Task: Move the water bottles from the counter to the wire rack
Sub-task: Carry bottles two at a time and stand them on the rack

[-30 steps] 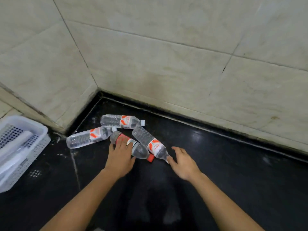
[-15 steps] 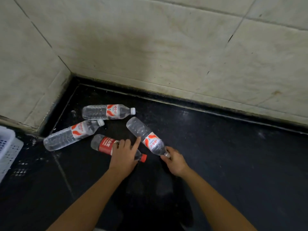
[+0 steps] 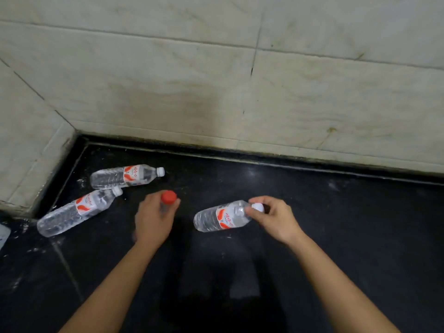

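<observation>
The left hand (image 3: 153, 221) was wrapped around a clear plastic bottle with a red cap (image 3: 168, 197), held upright, its body largely hidden. The right hand (image 3: 274, 218) pinched the white-capped neck of a clear ribbed plastic bottle (image 3: 221, 217), held roughly level above the glossy black stone counter (image 3: 336, 224). Two more white-capped clear bottles, one (image 3: 126, 176) behind the other (image 3: 77, 211), lay near the tiled corner. All three white-capped bottles' labels were red and white; their writing was illegible.
</observation>
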`<state>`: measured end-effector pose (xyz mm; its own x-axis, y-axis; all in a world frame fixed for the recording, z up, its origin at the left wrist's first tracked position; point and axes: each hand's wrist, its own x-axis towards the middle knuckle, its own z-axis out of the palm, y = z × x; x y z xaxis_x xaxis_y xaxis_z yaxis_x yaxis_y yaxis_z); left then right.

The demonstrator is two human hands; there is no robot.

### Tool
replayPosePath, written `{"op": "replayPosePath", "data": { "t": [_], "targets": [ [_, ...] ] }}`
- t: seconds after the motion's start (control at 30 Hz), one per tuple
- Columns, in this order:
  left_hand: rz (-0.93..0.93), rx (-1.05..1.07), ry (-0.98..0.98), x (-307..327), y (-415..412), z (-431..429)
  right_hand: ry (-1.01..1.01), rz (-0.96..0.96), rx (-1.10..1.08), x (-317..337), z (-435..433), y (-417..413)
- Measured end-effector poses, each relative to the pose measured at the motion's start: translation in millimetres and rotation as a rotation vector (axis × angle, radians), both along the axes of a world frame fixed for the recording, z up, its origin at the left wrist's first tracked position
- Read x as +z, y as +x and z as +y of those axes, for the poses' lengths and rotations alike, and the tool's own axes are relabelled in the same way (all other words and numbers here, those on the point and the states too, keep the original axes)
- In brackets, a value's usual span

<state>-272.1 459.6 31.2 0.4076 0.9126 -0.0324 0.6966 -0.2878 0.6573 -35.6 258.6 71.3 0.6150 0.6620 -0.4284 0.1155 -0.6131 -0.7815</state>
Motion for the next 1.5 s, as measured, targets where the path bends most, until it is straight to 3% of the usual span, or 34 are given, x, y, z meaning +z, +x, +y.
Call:
{"op": "replayPosePath", "data": {
  "t": [0.1,0.2,0.33,0.53,0.83,1.13,1.37,1.5],
  "targets": [
    [-0.263,0.289,-0.159,19.1,5.9,-8.5,0.102,-0.142,0.02,7.5,13.8,-11.6],
    [-0.322,0.313,-0.221,23.0,9.4,-31.0,0.163,-0.213,0.001,-7.8,19.5,-27.0],
    [-0.253,0.139,-0.211,22.4,11.7,-40.5,0.167,-0.184,-0.093,-25.0,17.4,-29.8],
    [-0.287,-0.147,-0.292,13.5,3.7,-42.6,0.257,0.096,-0.079,-17.1,19.6,-28.8],
    [-0.399,-0.123,-0.661,31.8,7.3,-7.7,0.302,0.358,-0.155,-22.8,49.7,-78.1],
    [-0.445,-0.377,-1.01,28.2,-21.4,20.8,0.352,0.243,-0.264,-24.6,67.3,-102.7],
    [-0.424,-0.265,-0.665,49.6,29.8,9.8,0.499,0.199,-0.49,6.0,10.5,-91.5],
    [-0.611,-0.16,-0.752,93.8,76.9,-30.6,0.594,0.095,-0.545,46.9,-37.1,-72.9]
  ]
}}
